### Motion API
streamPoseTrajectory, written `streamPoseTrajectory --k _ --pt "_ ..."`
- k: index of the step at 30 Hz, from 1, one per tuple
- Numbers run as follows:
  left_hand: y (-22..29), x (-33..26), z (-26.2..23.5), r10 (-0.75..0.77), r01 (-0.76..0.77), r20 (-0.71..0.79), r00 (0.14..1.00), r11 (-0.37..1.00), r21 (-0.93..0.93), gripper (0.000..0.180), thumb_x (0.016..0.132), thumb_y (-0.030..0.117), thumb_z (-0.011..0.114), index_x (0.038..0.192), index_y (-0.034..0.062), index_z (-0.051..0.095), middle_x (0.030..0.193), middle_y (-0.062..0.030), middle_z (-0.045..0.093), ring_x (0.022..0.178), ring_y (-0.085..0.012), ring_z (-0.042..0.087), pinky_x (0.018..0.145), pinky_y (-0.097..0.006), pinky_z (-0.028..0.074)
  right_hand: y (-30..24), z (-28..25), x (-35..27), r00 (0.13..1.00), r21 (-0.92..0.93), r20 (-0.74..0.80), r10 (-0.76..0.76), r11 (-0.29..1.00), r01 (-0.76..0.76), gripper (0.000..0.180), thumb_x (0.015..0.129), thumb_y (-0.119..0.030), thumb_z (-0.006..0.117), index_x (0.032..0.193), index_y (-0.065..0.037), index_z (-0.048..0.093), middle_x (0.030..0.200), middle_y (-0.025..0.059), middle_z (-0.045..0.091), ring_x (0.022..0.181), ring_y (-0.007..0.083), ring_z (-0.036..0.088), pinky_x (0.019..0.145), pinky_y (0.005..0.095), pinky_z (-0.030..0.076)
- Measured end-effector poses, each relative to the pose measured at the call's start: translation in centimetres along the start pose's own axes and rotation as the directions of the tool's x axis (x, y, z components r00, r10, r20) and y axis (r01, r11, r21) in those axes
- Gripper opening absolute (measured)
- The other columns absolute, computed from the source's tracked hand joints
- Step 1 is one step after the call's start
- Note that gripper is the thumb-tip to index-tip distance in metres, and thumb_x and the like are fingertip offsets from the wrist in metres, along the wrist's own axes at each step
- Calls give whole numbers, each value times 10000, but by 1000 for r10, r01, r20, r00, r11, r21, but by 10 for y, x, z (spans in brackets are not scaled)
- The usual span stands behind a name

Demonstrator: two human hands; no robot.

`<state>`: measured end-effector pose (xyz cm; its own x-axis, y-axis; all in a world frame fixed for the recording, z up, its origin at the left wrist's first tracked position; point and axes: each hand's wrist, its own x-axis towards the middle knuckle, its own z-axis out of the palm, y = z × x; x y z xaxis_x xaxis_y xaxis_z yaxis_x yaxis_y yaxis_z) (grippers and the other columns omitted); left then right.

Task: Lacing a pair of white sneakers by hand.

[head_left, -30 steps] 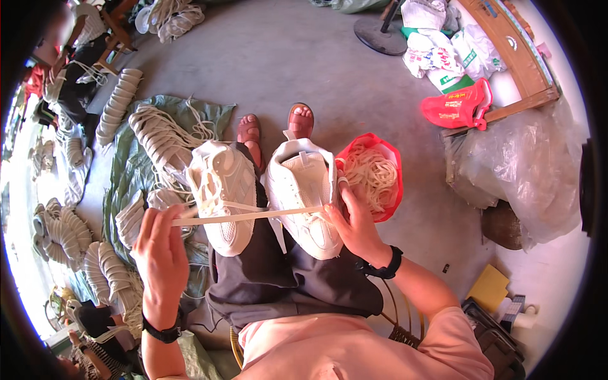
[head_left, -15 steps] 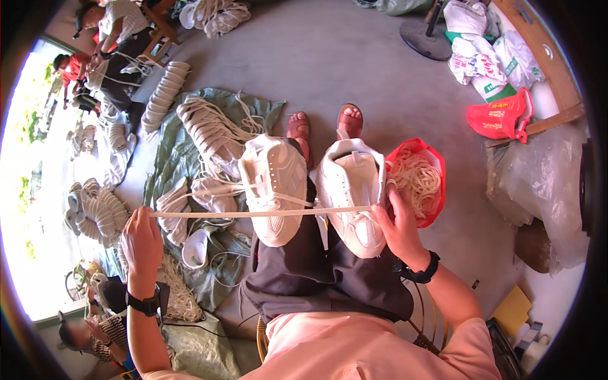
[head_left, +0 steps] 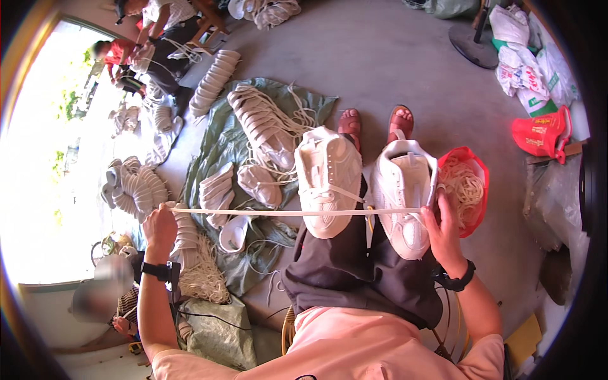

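Observation:
Two white lace-up shoes rest on my lap, toes toward me: the left shoe (head_left: 315, 166) and the right shoe (head_left: 405, 234). A flat white shoelace (head_left: 272, 213) is stretched nearly straight across both toes. Its far left end is gripped in my closed left hand (head_left: 159, 227), out beyond the left knee. At the right shoe's outer side, my right hand (head_left: 446, 235) pinches the lace between thumb and fingers near the lower eyelets. Whether the lace passes through an eyelet there is too small to tell. A short lace also crosses the left shoe's front.
An open red bag of loose laces (head_left: 465, 190) sits beside the right shoe. Nested rows of shoe uppers (head_left: 259, 123) lie on a green sheet (head_left: 212, 145) on the left. Co-workers sit at the upper left and lower left. White sacks (head_left: 522, 69) and a red bag (head_left: 540, 134) stand right.
The whole view has shifted, so the scene sits further right. My left hand has drawn farther left from the shoes, and a longer stretch of lace shows. My right hand stays at the right shoe.

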<state>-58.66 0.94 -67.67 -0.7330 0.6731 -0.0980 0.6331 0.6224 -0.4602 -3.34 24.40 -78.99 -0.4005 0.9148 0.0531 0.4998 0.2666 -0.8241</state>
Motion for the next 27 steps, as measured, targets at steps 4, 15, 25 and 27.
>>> streamPoseTrajectory --k 4,15,25,27 --pt "-34 3 12 -37 39 79 996 999 -19 262 979 246 469 1019 41 626 946 -250 702 912 -448 675 821 -552 520 -8 3 -2 1000 21 7 -23 1000 23 491 996 -173 599 1378 100 453 1259 229 515 1192 366 515 1039 419 399" --pt "-124 11 54 -97 112 122 988 986 -124 247 962 208 481 1031 33 642 1027 -241 691 991 -438 657 860 -539 514 -22 6 -15 998 -27 -15 -60 998 59 533 1018 -204 576 1418 112 417 1302 273 534 1194 403 528 1044 443 393" --pt "-167 -3 70 -260 271 92 961 950 -155 252 965 188 437 1073 34 604 1046 -278 685 1005 -473 650 865 -561 508 -19 8 -22 1000 -46 -9 -28 999 28 534 1024 -216 577 1428 95 418 1318 263 506 1225 402 504 1052 448 385" --pt "-177 -4 77 -281 291 79 956 940 -180 259 966 185 433 1086 35 606 1055 -280 682 1010 -476 646 866 -560 507 -22 9 -24 1000 -39 -5 -18 999 18 532 1022 -213 578 1426 94 418 1318 260 499 1226 399 499 1049 447 385"
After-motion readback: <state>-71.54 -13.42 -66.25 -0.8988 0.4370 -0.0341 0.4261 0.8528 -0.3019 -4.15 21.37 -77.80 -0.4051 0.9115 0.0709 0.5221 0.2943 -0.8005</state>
